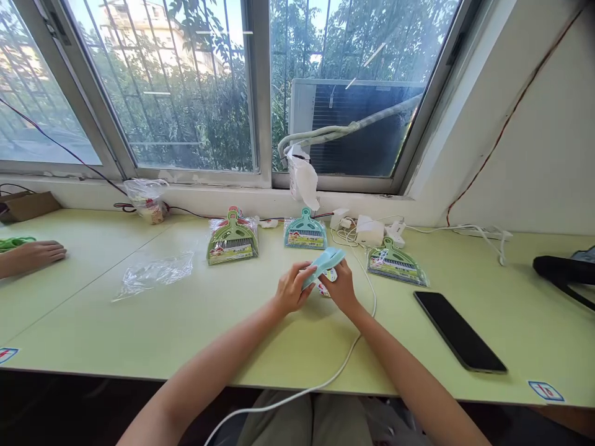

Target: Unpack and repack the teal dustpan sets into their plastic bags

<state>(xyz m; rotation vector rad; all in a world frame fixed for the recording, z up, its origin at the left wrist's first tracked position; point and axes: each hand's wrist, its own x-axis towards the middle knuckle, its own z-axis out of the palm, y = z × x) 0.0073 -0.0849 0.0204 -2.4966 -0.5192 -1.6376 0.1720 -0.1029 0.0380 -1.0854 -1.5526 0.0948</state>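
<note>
A light blue plastic dustpan, small and seen nearly edge-on, is held tilted just above the table between both hands. My left hand is closed on its lower left end, thumb on top. On the other side, my right hand grips its right end. Partly hidden below it is a colourful printed card, close to my right fingers; whether they touch it I cannot tell. Behind stand wrapped dustpan-and-brush sets: a green one, a blue one and another green one.
A crumpled clear plastic bag lies left on the yellow table. A white cable crosses the table near my right forearm. To the right lies a black phone. Another person's hand rests at far left by green material.
</note>
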